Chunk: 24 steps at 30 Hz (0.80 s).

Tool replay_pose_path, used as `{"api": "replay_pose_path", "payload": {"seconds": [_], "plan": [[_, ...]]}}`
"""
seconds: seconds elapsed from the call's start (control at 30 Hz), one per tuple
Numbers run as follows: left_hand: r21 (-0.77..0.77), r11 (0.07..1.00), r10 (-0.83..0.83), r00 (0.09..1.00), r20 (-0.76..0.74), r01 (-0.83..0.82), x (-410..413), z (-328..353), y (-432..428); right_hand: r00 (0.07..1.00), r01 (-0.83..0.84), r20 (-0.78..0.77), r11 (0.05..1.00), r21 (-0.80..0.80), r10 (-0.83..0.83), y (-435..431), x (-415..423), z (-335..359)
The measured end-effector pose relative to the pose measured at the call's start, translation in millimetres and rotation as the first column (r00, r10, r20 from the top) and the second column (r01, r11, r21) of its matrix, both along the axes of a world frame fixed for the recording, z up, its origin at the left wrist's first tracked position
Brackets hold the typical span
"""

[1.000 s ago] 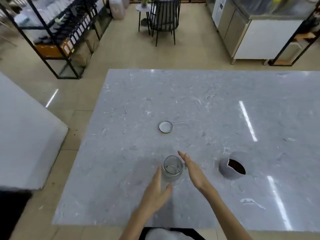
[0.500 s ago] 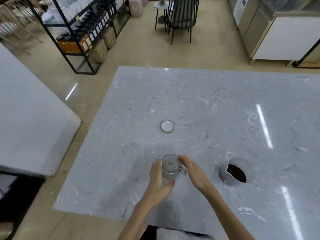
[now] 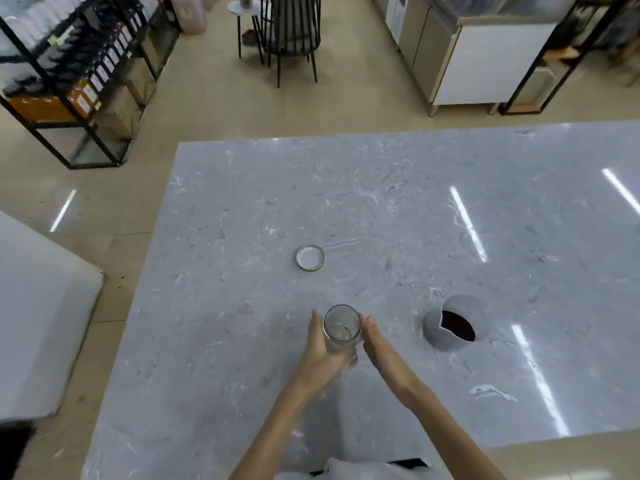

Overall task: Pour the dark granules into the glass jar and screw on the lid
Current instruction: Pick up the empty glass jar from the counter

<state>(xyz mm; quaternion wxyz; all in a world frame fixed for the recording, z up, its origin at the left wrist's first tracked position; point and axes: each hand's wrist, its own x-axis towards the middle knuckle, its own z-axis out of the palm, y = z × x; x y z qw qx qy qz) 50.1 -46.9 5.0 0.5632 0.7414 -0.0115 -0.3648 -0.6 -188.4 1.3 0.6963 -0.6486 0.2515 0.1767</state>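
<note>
Fingers of our left hand (image 3: 320, 344) curl round the glass jar (image 3: 341, 328); our right hand (image 3: 375, 341) lies flat against its other side. It stands empty on the table (image 3: 381, 209), lid (image 3: 310, 257) beyond, pitcher (image 3: 453, 322) of dark granules (image 3: 457, 325) well right. We should steady it before pouring.

Premises: commercial café or shop floor with a back-of-house preparation area. Evidence: 1 large grey marble-pattern worktop (image 3: 381, 220) standing on a beige tiled floor (image 3: 214, 98); 1 black metal shelving rack (image 3: 79, 81) at left, stocked with rows of labelled dark packets and boxes; 1 stainless-steel undercounter cabinet (image 3: 426, 60) with a white counter unit (image 3: 491, 67) at right. Also 1 black wire chair (image 3: 294, 32) beside 1 small round side table (image 3: 242, 8) at the far end, customer-seating type.
</note>
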Motion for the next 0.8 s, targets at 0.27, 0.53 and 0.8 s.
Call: {"api": "replay_pose_path", "payload": {"seconds": [0.27, 0.53, 0.8], "plan": [[0.074, 0.997, 0.009, 0.999, 0.039, -0.012, 5.4, -11.9, -4.6, 0.993, 0.065, 0.096, 0.998, -0.022, -0.063, -7.5, 39.4, 1.9], [0.068, 0.997, -0.03, 0.999, 0.044, 0.027, 17.3, -8.6, -15.1, 0.999, -0.004, 0.054, 1.0, 0.016, 0.003, -17.9, 19.7, -7.6], [0.114, 0.983, -0.161, 0.976, 0.145, 0.145, 5.7, -16.8, 3.8, 0.993, 0.051, 0.102, 0.999, 0.008, -0.051, -30.1, 1.1, 2.0]]}}
